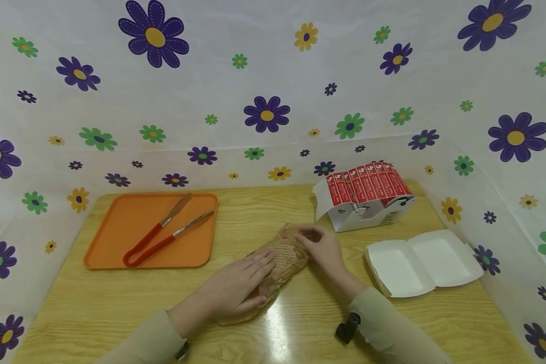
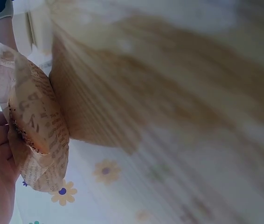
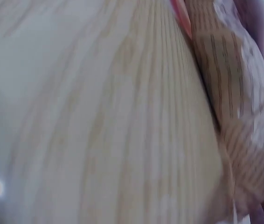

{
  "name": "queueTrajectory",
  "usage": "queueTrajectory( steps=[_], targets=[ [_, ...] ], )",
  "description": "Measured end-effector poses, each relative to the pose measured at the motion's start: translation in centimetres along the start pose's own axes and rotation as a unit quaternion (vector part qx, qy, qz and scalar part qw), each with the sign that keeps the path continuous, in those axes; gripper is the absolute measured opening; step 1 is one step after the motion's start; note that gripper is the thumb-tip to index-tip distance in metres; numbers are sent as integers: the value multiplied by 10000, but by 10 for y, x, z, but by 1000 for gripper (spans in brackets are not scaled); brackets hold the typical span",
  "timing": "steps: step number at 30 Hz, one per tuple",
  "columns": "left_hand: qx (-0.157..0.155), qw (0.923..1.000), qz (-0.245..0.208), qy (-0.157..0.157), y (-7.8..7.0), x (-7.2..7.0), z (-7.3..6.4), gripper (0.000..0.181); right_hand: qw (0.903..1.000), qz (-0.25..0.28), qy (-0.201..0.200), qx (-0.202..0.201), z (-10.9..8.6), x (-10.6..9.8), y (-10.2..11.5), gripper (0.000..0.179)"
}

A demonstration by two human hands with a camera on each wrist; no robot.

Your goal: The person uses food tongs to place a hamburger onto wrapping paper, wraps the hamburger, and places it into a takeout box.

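Observation:
A seeded bun (image 2: 35, 140) lies partly covered by brown printed wrapping paper (image 1: 284, 257) at the middle of the wooden table. My left hand (image 1: 238, 283) rests on the near left side of the wrapped bundle, fingers mostly straight across the paper. At the far right end, my right hand (image 1: 322, 246) pinches the paper between thumb and fingers. From the left wrist, the bun's seeds show through an opening in the paper. The right wrist view has only crinkled striped paper (image 3: 220, 70) at its right side; the hand is mostly out of sight there.
On the left, an orange tray (image 1: 104, 242) bears red-handled metal tongs (image 1: 156, 245). A white carton of red packets (image 1: 368, 184) stands at the back right. In front of it lies an unfolded white clamshell box (image 1: 423, 263). Flowered white sheeting surrounds the table (image 1: 132, 293).

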State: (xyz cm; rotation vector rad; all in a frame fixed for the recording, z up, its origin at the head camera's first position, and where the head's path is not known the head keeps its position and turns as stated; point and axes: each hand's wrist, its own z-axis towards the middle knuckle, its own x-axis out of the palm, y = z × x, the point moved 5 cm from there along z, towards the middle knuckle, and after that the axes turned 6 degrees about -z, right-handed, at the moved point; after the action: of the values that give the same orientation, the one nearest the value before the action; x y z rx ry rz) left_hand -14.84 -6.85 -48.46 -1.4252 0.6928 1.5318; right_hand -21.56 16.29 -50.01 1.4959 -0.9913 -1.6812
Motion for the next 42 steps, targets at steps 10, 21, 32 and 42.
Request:
queueTrajectory(
  steps=[10, 21, 32, 42],
  targets=[
    [99, 9999, 96, 55, 0, 0, 0, 75, 9944, 203, -728, 734, 4, -25, -32, 31],
    [61, 9999, 77, 19, 0, 0, -2, 74, 9806, 896, -417, 1691, -6, -34, -42, 40],
    [5, 10000, 44, 88, 1, 2, -3, 76, 9551, 2051, -25, 2136, -9, -33, -40, 43],
    [-3, 9999, 0, 133, 1, 4, -3, 76, 9703, 1303, -11, 2038, -6, -29, -38, 36]
  ],
)
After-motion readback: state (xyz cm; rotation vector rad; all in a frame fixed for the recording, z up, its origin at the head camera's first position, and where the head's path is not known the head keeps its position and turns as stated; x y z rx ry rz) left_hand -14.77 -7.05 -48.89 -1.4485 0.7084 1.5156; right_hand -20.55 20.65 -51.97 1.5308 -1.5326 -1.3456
